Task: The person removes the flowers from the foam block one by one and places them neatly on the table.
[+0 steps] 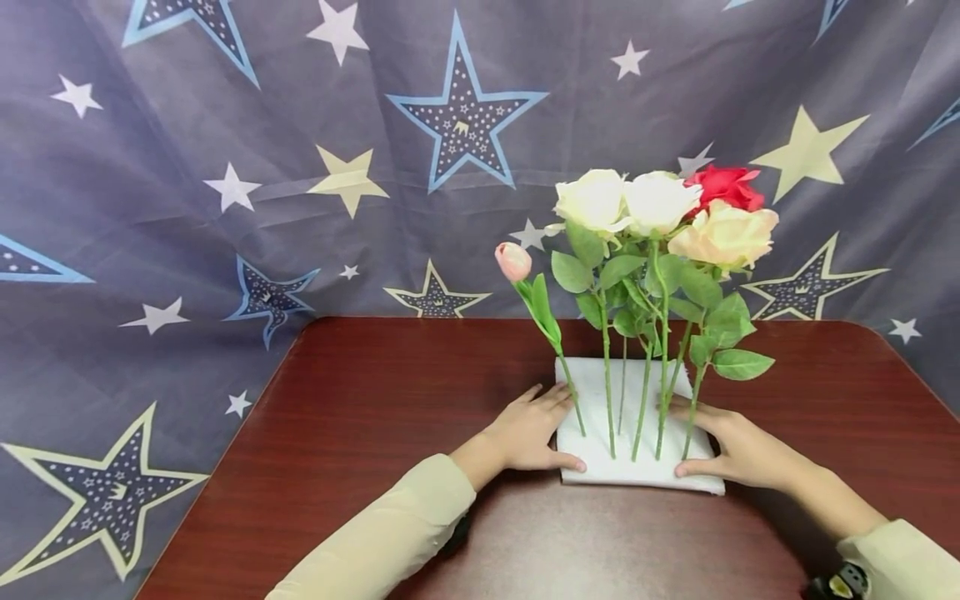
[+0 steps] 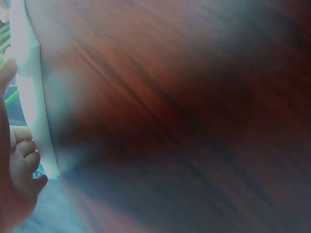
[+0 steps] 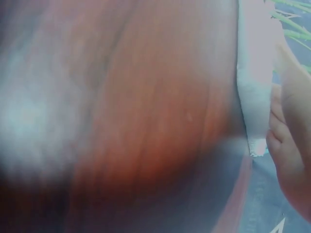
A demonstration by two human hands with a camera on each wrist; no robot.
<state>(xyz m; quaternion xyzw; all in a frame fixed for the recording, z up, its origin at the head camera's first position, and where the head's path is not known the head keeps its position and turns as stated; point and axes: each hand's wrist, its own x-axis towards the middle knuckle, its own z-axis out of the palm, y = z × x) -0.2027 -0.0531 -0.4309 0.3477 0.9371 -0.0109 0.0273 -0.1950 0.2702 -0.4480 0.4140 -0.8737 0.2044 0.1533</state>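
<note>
A white slab [image 1: 637, 475] lies on the table, with several artificial flowers standing upright in it. Among them are a pink tulip [image 1: 513, 262] leaning left, two whitish roses [image 1: 591, 202], a red rose [image 1: 726, 188] and a peach rose [image 1: 726, 237]. My left hand [image 1: 531, 432] rests against the slab's left edge, thumb at the front corner and fingers spread along the side. On the opposite side, my right hand [image 1: 753, 450] touches the right edge, its thumb over the front part and its fingers reaching behind the nearest stem. Both wrist views show the slab's side edge [image 2: 36, 97] beside the fingers.
The reddish-brown wooden table [image 1: 405, 392] extends around the slab. Behind it hangs a grey curtain [image 1: 285, 125] printed with stars. Green leaves [image 1: 738, 364] spread out above the right hand. A black wrist device [image 1: 843, 583] shows at the right cuff.
</note>
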